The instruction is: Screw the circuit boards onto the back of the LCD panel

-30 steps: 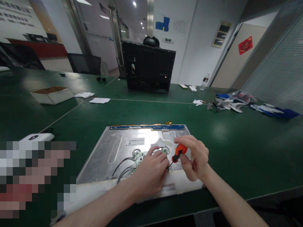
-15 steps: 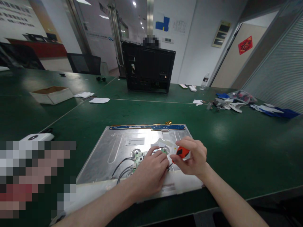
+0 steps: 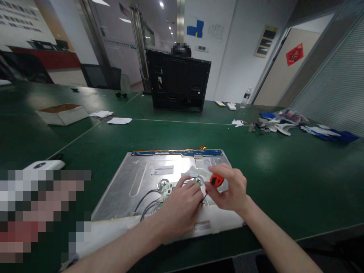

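An orange and black screwdriver is gripped in my right hand, between the thumb and fingers. Its thin shaft slants down toward the lower right part of a silver metal display panel, where my left hand hides part of the tip area. My left hand rests with curled fingers over a small green circuit board; whatever its fingertips pinch is hidden. Black cables run from the board's left side. Along the panel's far edge lies a long blue circuit strip.
A black monitor housing stands upright across the green table, with a person partly behind it. An open box sits at left. Gloves, a plastic bag and a bottle lie or stand at right.
The screwdriver handle and my right hand have shifted slightly left, and the handle has turned a little. My left hand stays in place.
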### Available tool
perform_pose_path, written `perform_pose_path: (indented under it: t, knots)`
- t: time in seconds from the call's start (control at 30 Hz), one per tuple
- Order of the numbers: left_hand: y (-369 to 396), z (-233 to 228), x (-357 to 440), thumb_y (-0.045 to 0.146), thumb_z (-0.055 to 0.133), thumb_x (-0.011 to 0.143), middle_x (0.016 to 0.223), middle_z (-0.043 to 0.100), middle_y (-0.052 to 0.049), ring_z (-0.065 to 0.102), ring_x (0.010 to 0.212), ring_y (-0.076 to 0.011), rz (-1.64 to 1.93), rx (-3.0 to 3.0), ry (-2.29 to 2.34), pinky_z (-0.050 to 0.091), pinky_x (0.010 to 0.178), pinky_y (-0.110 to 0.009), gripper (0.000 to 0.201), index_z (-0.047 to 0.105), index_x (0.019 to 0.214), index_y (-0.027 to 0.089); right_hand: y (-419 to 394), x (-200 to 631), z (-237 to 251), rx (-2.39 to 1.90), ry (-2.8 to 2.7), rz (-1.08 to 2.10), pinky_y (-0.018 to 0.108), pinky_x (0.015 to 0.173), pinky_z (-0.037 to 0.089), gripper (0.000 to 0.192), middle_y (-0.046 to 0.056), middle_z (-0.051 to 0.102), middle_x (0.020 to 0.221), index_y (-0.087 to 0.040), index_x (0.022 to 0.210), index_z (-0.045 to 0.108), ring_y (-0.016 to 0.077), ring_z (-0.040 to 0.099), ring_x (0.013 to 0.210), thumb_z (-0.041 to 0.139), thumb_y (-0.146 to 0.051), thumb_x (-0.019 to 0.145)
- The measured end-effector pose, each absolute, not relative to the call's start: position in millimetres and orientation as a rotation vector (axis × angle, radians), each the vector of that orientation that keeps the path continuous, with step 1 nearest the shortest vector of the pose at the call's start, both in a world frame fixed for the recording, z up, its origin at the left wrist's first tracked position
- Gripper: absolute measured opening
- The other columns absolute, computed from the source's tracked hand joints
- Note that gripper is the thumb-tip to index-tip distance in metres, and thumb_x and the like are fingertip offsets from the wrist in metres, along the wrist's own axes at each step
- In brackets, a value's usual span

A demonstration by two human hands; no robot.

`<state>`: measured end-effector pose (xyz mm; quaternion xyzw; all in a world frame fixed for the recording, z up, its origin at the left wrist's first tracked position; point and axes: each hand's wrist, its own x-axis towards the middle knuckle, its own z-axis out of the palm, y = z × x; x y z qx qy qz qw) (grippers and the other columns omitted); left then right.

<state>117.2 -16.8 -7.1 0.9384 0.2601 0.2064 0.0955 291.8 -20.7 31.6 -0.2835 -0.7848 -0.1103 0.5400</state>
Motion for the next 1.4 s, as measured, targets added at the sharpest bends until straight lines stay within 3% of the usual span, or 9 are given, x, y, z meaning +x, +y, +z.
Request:
perform_pose_path:
  t: [0.27,0.4,0.5,0.83,0.97,1.13,1.4]
  knots:
    - [-17.0,-6.2,117.5,0.014,0.048,0.086,0.094,0.069,-0.007,0.060,0.094,-0.0244,0.602,2.777,0.784,0.032,0.106,-0.048,0.018,0.064,0.094,0.019,-20.4,290.8,32.7,-0.659,-1.873,-0.264,0.021,0.044,0.041,0.026,-0.005,0.058,0.062,-0.019,0.113,0.053,0.0105,0.053,0.048,0.058,-0.028,0.089]
    - [-18.2,-3.9,117.5,0.014,0.048,0.087,0.095,0.068,-0.007,0.061,0.093,-0.0245,0.594,2.791,0.782,0.032,0.107,-0.049,0.018,0.063,0.096,0.018,-23.3,293.4,35.4,-0.637,-1.908,-0.180,0.027,0.053,0.050,0.035,0.004,0.065,0.079,-0.017,0.121,0.052,0.0162,0.064,0.066,0.044,-0.020,0.087]
    - [-17.8,-4.4,117.4,0.013,0.049,0.087,0.096,0.068,-0.007,0.061,0.096,-0.0246,0.586,2.802,0.773,0.031,0.107,-0.049,0.019,0.062,0.099,0.019,-23.9,294.4,35.2,-0.670,-1.901,-0.156,0.028,0.056,0.052,0.040,0.006,0.067,0.087,-0.017,0.123,0.053,0.0170,0.065,0.070,0.045,-0.016,0.084]
    - [-16.2,-8.5,116.6,0.016,0.051,0.087,0.099,0.068,-0.007,0.061,0.099,-0.0250,0.605,2.801,0.766,0.032,0.107,-0.049,0.017,0.062,0.099,0.019,-20.0,291.9,31.4,-0.697,-1.858,-0.264,0.020,0.045,0.039,0.023,-0.005,0.056,0.063,-0.021,0.108,0.054,0.0101,0.051,0.048,0.061,-0.023,0.087]
    - [-17.3,-5.8,116.9,0.014,0.050,0.087,0.095,0.068,-0.007,0.060,0.096,-0.0242,0.595,2.781,0.781,0.032,0.107,-0.048,0.016,0.063,0.095,0.019,-21.0,292.9,33.7,-0.667,-1.878,-0.227,0.021,0.047,0.042,0.025,-0.002,0.058,0.066,-0.020,0.111,0.055,0.0110,0.053,0.051,0.059,-0.026,0.088]
    - [-17.2,-5.4,117.6,0.014,0.049,0.087,0.092,0.068,-0.007,0.061,0.093,-0.0234,0.587,2.799,0.792,0.032,0.107,-0.048,0.015,0.063,0.091,0.018,-23.3,294.4,37.0,-0.643,-1.903,-0.145,0.028,0.055,0.051,0.036,0.007,0.066,0.085,-0.016,0.118,0.055,0.0174,0.063,0.069,0.044,-0.017,0.085]
    - [-15.6,-11.1,116.5,0.014,0.050,0.087,0.100,0.068,-0.007,0.060,0.099,-0.0250,0.600,2.825,0.762,0.031,0.107,-0.049,0.021,0.062,0.103,0.020,-22.5,293.8,33.7,-0.680,-1.886,-0.220,0.025,0.049,0.047,0.035,0.002,0.063,0.075,-0.019,0.117,0.054,0.0151,0.060,0.060,0.050,-0.015,0.082]
